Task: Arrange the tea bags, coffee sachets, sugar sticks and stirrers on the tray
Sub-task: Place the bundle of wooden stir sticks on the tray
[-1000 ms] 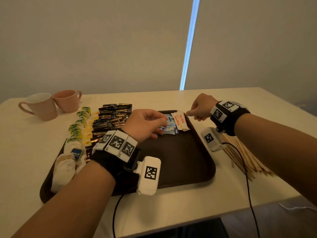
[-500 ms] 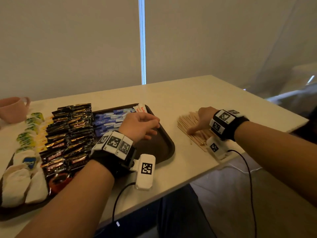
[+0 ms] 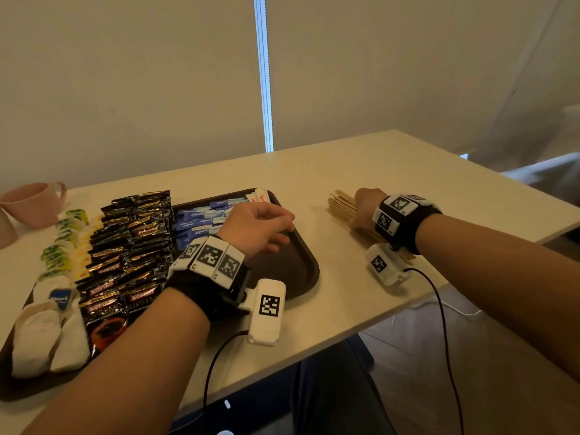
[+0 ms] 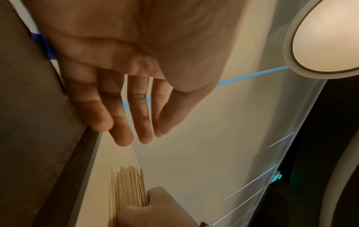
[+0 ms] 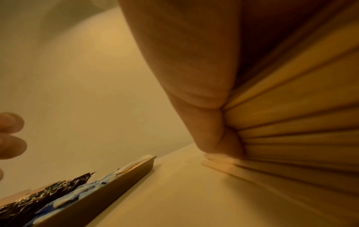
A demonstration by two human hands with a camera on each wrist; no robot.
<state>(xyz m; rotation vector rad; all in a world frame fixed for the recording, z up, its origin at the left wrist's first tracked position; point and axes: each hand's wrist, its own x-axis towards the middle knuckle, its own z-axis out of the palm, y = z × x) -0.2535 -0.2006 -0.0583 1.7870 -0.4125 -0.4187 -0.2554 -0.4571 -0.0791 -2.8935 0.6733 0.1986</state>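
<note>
One dark tray [image 3: 309, 268] sits on the pale worktop [image 3: 345, 171], and its left and middle parts are filled in rows. Along the tray's far left lie tea bags [image 3: 40, 337]: about three white pouches at the near end, one with a blue label, then a column of green-and-yellow ones too overlapped to count. Next come two columns of black coffee sachets [image 3: 125, 246], too many and too shingled to count. Beside them lie blue sugar sticks [image 3: 201, 221], roughly eight, with two white ones at the far edge. The left hand [image 3: 257, 229] hovers over the bare right part of the tray, fingers loosely extended and holding nothing. The stirrers [image 3: 342, 208], one pile of wooden sticks, lie on the worktop right of the tray; the right hand [image 3: 365, 208] is closed round the pile. One pink cup [image 3: 33, 204] stands far left.
</note>
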